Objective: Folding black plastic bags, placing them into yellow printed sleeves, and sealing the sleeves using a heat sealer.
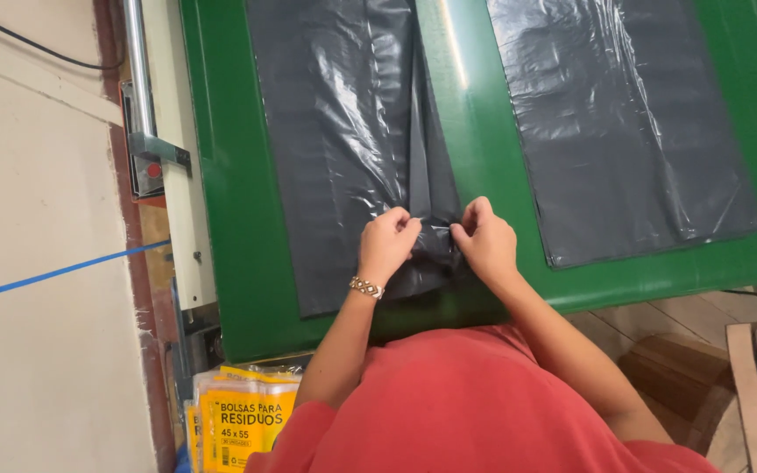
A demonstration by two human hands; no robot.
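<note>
A stack of dark grey plastic bags (343, 131) lies flat on a green table (238, 201). My left hand (388, 243) and my right hand (484, 238) pinch the near edge of this stack, close together, with the plastic bunched between the fingers. A beaded bracelet sits on my left wrist. A second flat stack of dark bags (624, 123) lies to the right on the same table, untouched.
Yellow packs of bags (240, 419) stand below the table's near edge at the left. A metal machine frame (146, 123) with a red button runs along the table's left side. A blue tape line crosses the pale floor. Cardboard pieces (676, 368) lie at the lower right.
</note>
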